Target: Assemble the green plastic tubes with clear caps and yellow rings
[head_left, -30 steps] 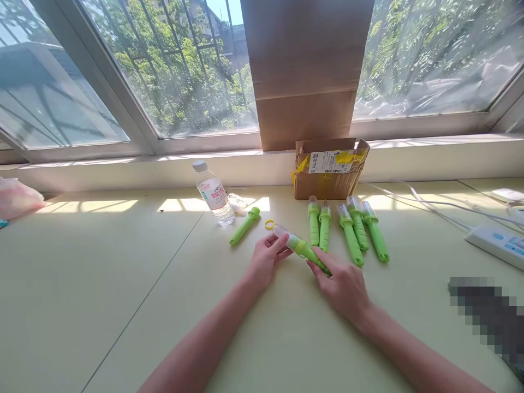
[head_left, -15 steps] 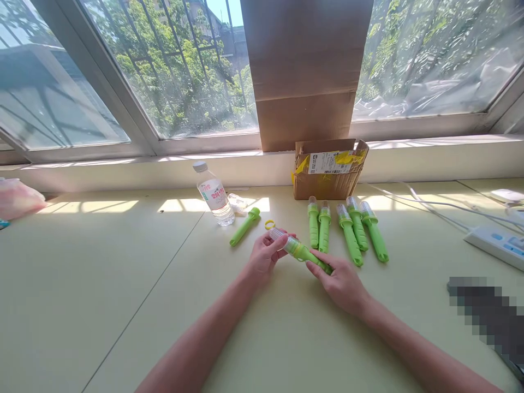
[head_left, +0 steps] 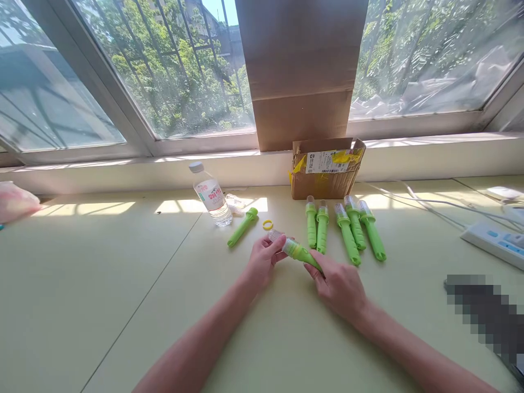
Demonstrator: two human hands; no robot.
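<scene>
Between my hands is a green-handled tool with a clear ribbed cap (head_left: 297,251), held at a slant above the table. My left hand (head_left: 265,256) is closed around its clear cap at the upper left. My right hand (head_left: 338,281) grips the lower end of the green handle, covering its tip. Just beyond my left fingers lies a small yellow ring (head_left: 267,224). A green handle without a clear cap (head_left: 243,227) lies to the left of the ring. Several similar capped green tools (head_left: 347,233) lie in a row beyond my right hand.
A water bottle (head_left: 211,195) stands at the back left, with a small crumpled wrapper (head_left: 234,204) beside it. An open cardboard box (head_left: 323,183) sits against the sill. To the right are a power strip (head_left: 493,244), cables and a pixelated dark object (head_left: 487,311).
My right hand has rolled over the handle, and its fingers now cover more of the lower end. My left hand keeps its hold on the cap. The whole view has shifted slightly.
</scene>
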